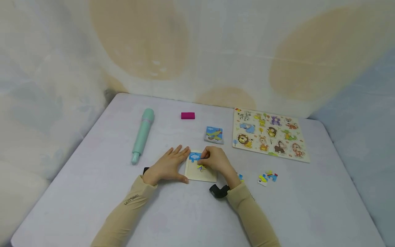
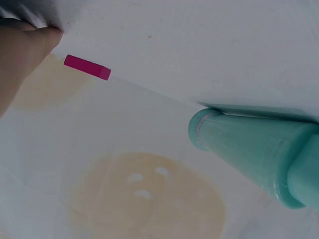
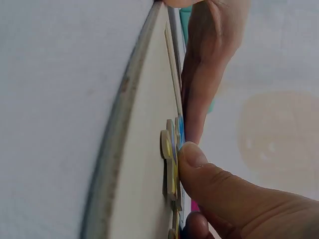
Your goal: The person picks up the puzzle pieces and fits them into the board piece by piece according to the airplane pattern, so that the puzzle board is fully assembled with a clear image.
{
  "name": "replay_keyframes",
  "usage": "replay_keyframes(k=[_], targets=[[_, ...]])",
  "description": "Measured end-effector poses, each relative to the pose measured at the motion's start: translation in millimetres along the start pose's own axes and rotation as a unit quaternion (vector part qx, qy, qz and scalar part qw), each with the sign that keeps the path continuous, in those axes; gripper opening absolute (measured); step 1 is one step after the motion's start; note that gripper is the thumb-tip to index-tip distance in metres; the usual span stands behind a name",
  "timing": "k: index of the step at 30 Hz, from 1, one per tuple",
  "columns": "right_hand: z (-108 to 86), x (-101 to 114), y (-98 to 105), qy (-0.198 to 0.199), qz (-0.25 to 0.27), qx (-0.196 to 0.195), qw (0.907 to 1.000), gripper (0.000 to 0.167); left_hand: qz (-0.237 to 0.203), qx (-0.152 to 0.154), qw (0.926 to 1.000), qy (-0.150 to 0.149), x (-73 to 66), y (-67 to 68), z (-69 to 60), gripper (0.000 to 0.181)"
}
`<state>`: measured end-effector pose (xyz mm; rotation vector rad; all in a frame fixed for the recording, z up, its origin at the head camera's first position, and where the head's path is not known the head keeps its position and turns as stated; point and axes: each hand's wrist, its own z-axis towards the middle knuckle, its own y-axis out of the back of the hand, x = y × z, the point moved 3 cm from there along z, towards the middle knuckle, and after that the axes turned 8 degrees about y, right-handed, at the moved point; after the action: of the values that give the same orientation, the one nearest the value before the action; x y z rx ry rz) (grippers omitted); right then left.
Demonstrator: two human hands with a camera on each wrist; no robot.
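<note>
A small wooden puzzle board (image 1: 197, 175) lies in the middle of the table, with a blue-and-white puzzle piece (image 1: 194, 157) at its upper left. My left hand (image 1: 168, 165) rests flat with fingers spread, its fingertips and thumb against the board's left side. Over the board, my right hand (image 1: 217, 160) pinches a yellow-and-blue puzzle piece (image 3: 172, 169) between thumb and fingers. The right wrist view shows that piece edge-on, slightly raised from the board. Several loose puzzle pieces (image 1: 267, 178) lie to the right; another piece (image 1: 240, 177) is partly hidden by my right wrist.
Behind the board lies an airplane picture card (image 1: 214, 134). An animal puzzle board (image 1: 271, 132) occupies the back right. At the back are a magenta block (image 1: 188, 116) and, farther left, a long mint-green tube (image 1: 143, 135). A black wrist device (image 1: 219, 191) sits by the right sleeve.
</note>
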<state>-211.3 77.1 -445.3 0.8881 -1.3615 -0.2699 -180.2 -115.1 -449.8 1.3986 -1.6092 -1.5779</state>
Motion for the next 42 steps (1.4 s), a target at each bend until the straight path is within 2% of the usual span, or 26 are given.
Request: replay_keyframes(k=[7, 13, 16, 21, 25, 30, 34, 37, 42], targets=[[-0.2, 2, -1, -0.002, -0.017, -0.013, 0.9998, 0.020, 0.002, -0.004, 1.0000, -0.001, 1.0, 0.2, -0.1, 0.113], [-8.8, -16, 15, 0.032, 0.049, 0.016, 0.9982, 0.019, -0.002, 0.008, 1.0000, 0.004, -0.5, 0.0, 0.0, 0.114], [-21.9, -32, 33, 0.027, 0.061, 0.018, 0.9976, 0.022, -0.001, 0.015, 0.9999, 0.007, -1.0, -0.8, 0.5, 0.114], [-54.7, -61, 58, -0.004, 0.024, 0.009, 0.9997, 0.025, 0.009, 0.017, 0.9997, 0.013, 1.2, -3.2, 0.9, 0.115], [-80.3, -74, 67, -0.033, -0.002, 0.015, 0.9993, 0.030, 0.010, 0.014, 0.9998, 0.010, 3.8, -2.4, -0.2, 0.114], [-97.5, -72, 65, -0.037, -0.036, 0.046, 0.9976, 0.046, 0.013, 0.012, 0.9998, 0.006, 3.2, -1.1, -2.0, 0.114], [-96.3, -64, 60, 0.000, -0.064, 0.060, 0.9961, 0.035, 0.006, 0.010, 0.9999, 0.005, 3.0, -0.5, -3.5, 0.114], [-94.3, -59, 56, 0.019, -0.058, 0.064, 0.9961, 0.029, 0.004, 0.011, 0.9999, 0.004, 2.4, 0.0, -4.3, 0.113], [-92.5, -53, 52, 0.015, -0.047, 0.053, 0.9974, 0.047, 0.010, 0.013, 0.9998, 0.008, 3.5, -0.6, -2.6, 0.114]])
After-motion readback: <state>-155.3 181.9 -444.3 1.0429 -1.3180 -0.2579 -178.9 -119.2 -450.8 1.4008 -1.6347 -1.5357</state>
